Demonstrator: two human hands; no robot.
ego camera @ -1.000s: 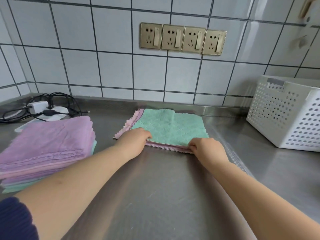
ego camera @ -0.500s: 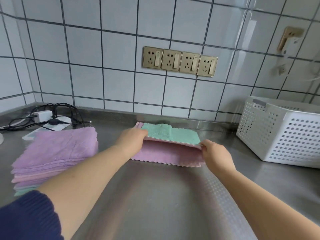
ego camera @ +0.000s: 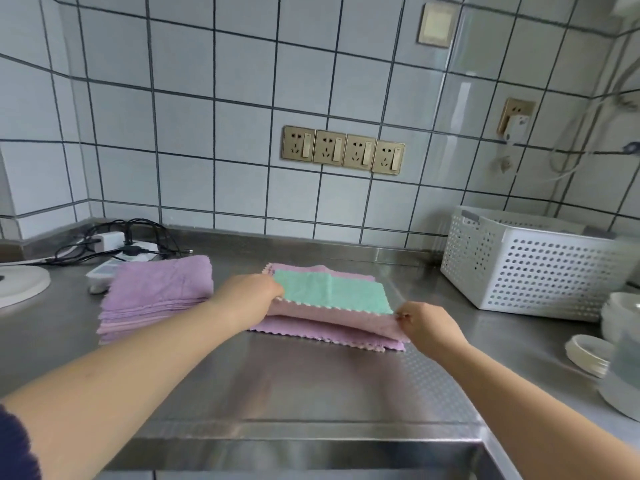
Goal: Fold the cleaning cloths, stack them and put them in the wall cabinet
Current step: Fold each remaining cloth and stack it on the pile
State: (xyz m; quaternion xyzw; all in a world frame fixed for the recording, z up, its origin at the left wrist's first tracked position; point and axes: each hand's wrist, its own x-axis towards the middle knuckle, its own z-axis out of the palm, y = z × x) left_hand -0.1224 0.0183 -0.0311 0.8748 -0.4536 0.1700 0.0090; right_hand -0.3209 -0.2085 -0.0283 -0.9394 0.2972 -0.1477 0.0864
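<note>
With the left hand [ego camera: 250, 295] and right hand [ego camera: 426, 325] pinching the ends of the half-folded cloths [ego camera: 329, 308], uneven pull could slide the green cloth [ego camera: 332, 295] askew.

Fluffy cloths [ego camera: 332, 299] on brushed steel counter [ego camera: 294, 382]; glossy tiles [ego camera: 242, 81]; perforated plastic basket [ego camera: 530, 268].
</note>
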